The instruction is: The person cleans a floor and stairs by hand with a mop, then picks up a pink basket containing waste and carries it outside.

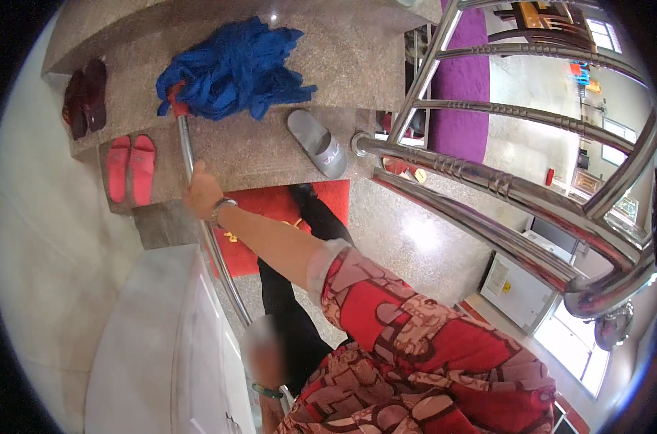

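Note:
A mop with a blue cloth-strip head (233, 68) rests on an upper speckled stone step (350, 70). A red socket (179, 100) joins the head to a metal handle (220, 257). My right hand (202, 192), with a watch or bracelet at the wrist, is closed around the upper part of this handle. Lower down, my left hand (266, 352) is around the handle near my body; it is partly blurred, and a green bracelet (267, 390) circles its wrist. On the step below the mop head lies a single grey slide sandal (318, 145).
Pink slides (130, 171) and dark red slippers (85, 97) sit by the left wall. A red mat (241, 203) lies at the foot of the steps. Stainless steel railing (485, 182) runs along the right. A white cabinet (144, 336) stands close on the left.

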The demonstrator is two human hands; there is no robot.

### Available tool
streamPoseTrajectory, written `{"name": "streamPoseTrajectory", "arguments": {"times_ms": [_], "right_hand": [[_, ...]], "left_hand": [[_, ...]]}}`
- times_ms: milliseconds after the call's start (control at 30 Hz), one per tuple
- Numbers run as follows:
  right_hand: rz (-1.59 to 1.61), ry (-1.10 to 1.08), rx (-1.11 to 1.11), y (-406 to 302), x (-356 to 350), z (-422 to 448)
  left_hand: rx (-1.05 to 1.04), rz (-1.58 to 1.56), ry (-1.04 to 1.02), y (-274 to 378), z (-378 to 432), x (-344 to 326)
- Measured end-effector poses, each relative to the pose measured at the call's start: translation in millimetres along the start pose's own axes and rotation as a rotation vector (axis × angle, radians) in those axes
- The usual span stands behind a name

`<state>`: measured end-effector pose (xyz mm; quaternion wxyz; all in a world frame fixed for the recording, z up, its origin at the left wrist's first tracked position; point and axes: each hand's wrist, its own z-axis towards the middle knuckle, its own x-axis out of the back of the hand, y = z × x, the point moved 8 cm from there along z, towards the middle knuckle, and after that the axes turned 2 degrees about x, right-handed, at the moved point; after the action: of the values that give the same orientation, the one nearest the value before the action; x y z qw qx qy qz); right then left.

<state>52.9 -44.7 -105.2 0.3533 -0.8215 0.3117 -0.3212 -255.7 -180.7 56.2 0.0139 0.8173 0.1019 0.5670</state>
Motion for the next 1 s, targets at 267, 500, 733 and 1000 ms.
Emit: {"name": "streamPoseTrajectory", "arguments": {"times_ms": [267,500,733,1000], "right_hand": [[0.091,0.21,-0.045,26,156,-4],[-0.093,0.447,-0.048,132,312,34],[-0.074,0.523,-0.25,133,293,-38],[0.112,0.282,-0.31,86,162,-39]], "left_hand": [[0.133,-0.452,-0.229,35,79,41],[0.06,-0.613,-0.314,81,160,47],[0.203,-0.761,-0.414,73,122,23],[0.472,-1.067,-0.335,30,64,-3]]}}
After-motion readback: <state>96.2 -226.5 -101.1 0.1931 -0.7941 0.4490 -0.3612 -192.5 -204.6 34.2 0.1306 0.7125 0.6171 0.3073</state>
